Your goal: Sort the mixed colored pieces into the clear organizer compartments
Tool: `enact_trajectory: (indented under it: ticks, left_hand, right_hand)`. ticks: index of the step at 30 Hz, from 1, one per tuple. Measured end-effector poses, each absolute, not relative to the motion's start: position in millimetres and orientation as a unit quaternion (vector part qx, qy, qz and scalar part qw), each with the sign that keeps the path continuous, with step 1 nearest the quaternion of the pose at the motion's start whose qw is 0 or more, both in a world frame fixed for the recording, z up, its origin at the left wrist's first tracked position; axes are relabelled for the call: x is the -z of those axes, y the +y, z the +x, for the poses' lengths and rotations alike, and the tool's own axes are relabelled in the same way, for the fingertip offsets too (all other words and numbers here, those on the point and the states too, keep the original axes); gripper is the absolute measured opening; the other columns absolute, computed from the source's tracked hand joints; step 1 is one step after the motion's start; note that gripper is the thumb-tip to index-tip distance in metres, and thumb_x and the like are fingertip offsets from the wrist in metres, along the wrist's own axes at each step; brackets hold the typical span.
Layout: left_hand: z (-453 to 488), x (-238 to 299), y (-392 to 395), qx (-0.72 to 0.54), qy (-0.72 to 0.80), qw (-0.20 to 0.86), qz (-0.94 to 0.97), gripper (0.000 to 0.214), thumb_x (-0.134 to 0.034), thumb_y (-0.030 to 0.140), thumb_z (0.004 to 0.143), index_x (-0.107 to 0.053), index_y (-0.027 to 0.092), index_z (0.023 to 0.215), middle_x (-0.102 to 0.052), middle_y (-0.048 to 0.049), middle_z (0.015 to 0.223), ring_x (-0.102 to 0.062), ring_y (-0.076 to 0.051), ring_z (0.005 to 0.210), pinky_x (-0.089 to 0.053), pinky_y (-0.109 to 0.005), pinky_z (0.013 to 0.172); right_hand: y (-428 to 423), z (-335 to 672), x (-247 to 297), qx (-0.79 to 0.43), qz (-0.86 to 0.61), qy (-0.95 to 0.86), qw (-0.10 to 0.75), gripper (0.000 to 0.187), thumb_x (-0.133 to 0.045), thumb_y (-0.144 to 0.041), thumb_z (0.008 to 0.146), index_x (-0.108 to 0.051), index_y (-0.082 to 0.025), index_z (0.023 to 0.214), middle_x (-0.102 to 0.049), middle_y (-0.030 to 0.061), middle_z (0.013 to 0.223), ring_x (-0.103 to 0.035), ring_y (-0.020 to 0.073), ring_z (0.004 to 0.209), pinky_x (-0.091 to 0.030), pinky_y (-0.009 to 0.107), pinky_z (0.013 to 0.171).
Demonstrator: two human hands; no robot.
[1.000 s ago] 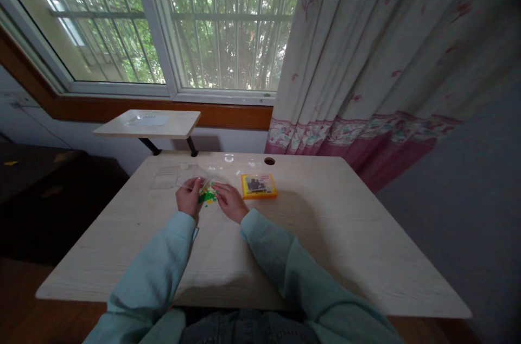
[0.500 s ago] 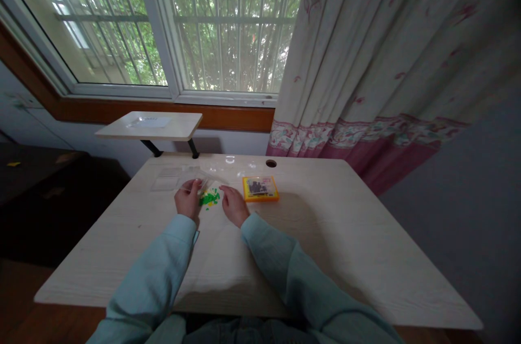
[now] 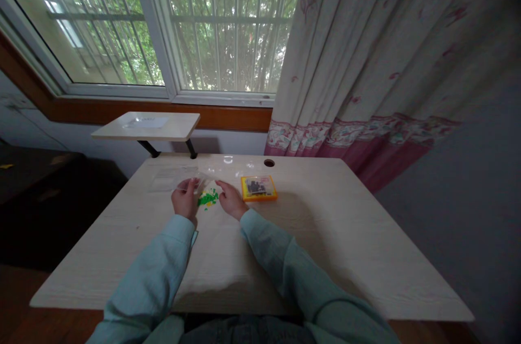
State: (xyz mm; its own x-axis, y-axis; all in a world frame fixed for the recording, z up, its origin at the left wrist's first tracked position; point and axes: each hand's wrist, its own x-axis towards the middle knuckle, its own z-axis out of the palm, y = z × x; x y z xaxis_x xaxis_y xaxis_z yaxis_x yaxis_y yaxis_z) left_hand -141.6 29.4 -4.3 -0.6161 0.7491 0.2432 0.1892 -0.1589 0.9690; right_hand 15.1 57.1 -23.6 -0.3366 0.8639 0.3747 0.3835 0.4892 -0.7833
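Between the thumb and fingers of my left hand [image 3: 184,198] is a thin clear plastic piece [image 3: 204,178]; whether it is a lid, a tray or a bag is hard to make out. A small heap of green and yellow bits [image 3: 209,198] lies on the table just below, between my two hands. My right hand [image 3: 231,201] is at the right side of the heap, fingertips pinched together near the plastic's right end. What they hold, if anything, is too small to tell.
A yellow-orange box [image 3: 259,189] with dark contents lies right of my right hand. A flat clear plastic case [image 3: 163,179] lies behind my left hand. At the table's [image 3: 358,246] back left stands a raised shelf [image 3: 179,126]; a round hole [image 3: 269,163] is near the back edge.
My right hand's fingertips have shifted slightly up toward the plastic and look more closed. The plastic in my left hand has changed its tilt. The whole view has moved slightly.
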Motion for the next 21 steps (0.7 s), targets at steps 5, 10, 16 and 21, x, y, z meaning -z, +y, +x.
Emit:
enact_trajectory:
  ticks: [5,10,16,21]
  left_hand:
    - [-144,3,30,-0.665,0.607,0.213,0.38,0.039,-0.061,0.049,0.078,-0.07,0.013,0.091,-0.073,-0.0094,0.086,-0.069,-0.019,0.079,-0.055,-0.032,0.075]
    - [-147,3,30,-0.669,0.606,0.213,0.374,0.039,-0.062,0.049,0.078,-0.07,0.012,0.089,-0.073,-0.0099,0.083,-0.069,-0.02,0.077,-0.055,-0.033,0.074]
    - [-149,7,31,-0.663,0.608,0.21,0.383,0.037,-0.062,0.049,0.077,-0.07,0.014,0.088,-0.073,-0.0099,0.085,-0.069,-0.02,0.078,-0.055,-0.034,0.075]
    - [-154,11,35,-0.677,0.596,0.214,0.374,0.037,-0.062,0.048,0.077,-0.071,0.013,0.087,-0.072,-0.0098,0.085,-0.068,-0.019,0.077,-0.055,-0.033,0.074]
  right_hand:
    - [58,7,27,-0.34,-0.398,-0.755,0.395,0.059,-0.047,0.003,0.072,-0.059,-0.02,0.124,-0.062,0.0056,0.127,-0.058,0.0177,0.118,-0.046,0.036,0.104]
    - [68,4,25,-0.359,-0.406,-0.736,0.405,0.058,-0.047,0.002,0.074,-0.057,-0.019,0.126,-0.061,0.0068,0.129,-0.06,0.0184,0.114,-0.05,0.037,0.1]
    - [83,-8,25,-0.38,-0.359,-0.756,0.394,0.051,-0.043,0.002,0.078,-0.061,-0.018,0.121,-0.068,0.0045,0.118,-0.062,0.0158,0.111,-0.047,0.036,0.102]
    - [86,-9,26,-0.457,-0.314,-0.733,0.395,0.045,-0.04,-0.003,0.084,-0.061,-0.019,0.12,-0.072,0.002,0.106,-0.067,0.013,0.102,-0.05,0.034,0.098]
